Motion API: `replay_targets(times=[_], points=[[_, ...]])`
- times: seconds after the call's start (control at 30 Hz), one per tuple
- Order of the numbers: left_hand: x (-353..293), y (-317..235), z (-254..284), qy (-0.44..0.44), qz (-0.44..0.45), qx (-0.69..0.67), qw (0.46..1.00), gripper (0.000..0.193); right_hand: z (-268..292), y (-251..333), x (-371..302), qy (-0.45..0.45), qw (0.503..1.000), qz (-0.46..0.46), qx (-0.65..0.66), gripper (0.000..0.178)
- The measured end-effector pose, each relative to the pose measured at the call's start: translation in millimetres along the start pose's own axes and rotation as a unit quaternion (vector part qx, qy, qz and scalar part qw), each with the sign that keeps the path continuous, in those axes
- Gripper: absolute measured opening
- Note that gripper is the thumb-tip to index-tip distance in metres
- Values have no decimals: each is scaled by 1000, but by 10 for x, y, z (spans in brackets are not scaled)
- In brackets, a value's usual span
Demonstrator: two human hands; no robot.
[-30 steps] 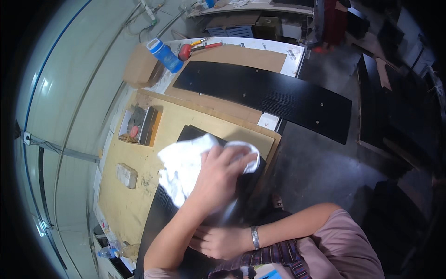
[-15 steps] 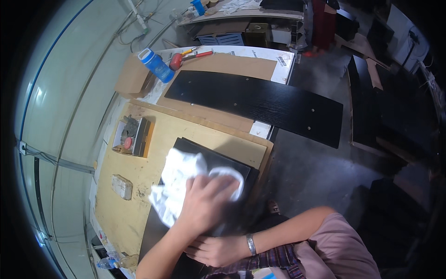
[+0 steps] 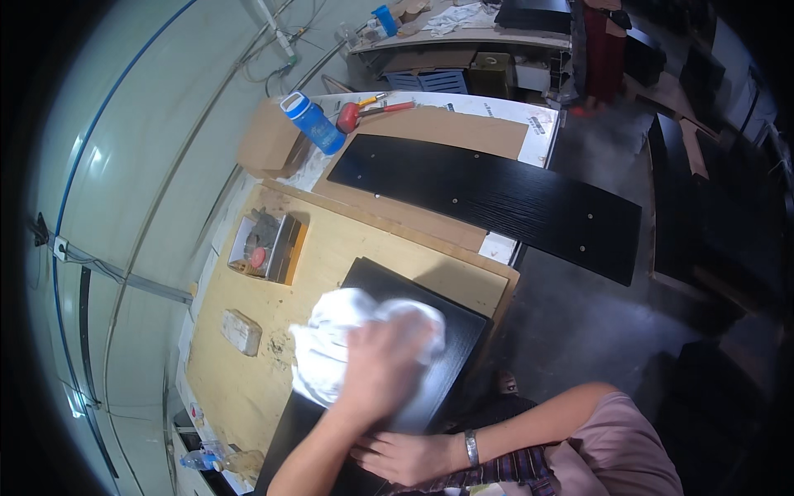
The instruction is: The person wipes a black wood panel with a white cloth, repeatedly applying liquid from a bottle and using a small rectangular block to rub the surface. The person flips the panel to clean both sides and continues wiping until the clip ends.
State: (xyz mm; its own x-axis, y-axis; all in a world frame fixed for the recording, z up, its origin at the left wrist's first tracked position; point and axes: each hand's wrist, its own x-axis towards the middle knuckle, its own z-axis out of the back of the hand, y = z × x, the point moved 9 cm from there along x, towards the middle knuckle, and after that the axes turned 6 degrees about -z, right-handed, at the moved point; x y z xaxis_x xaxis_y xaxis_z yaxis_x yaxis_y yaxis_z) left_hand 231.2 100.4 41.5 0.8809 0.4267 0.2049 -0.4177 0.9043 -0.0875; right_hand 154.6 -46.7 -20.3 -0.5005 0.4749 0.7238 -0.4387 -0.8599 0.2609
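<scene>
A white cloth (image 3: 327, 364) lies bunched on a black panel (image 3: 442, 310), and my left hand (image 3: 389, 355) grips it, fingers bent and pressed down. Motion blurs those fingers and part of the cloth. My right hand (image 3: 407, 457), with a metal band at its wrist, rests flat near the panel's near end, fingers stretched out to the left and holding nothing. The panel sits on a yellowish board (image 3: 211, 355), its near part hidden by my arms.
A long black board with small metal fittings (image 3: 488, 198) overhangs the table's right side. Behind it are a blue bottle (image 3: 318, 128) and a red mallet (image 3: 351, 116). An open box (image 3: 285, 248) and a pale block (image 3: 241, 332) lie left. A person (image 3: 605, 54) stands far right.
My left hand and the cloth have slid across the panel, still together. The whole view has shifted, so everything sits farther right and slightly lower. My right hand stays resting on the panel.
</scene>
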Motion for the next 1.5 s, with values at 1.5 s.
replay_targets(times=[1.5], points=[[550,348,-54,-104,-1,-51,993,36,288,-25,104,-36,997,-24,60,47]])
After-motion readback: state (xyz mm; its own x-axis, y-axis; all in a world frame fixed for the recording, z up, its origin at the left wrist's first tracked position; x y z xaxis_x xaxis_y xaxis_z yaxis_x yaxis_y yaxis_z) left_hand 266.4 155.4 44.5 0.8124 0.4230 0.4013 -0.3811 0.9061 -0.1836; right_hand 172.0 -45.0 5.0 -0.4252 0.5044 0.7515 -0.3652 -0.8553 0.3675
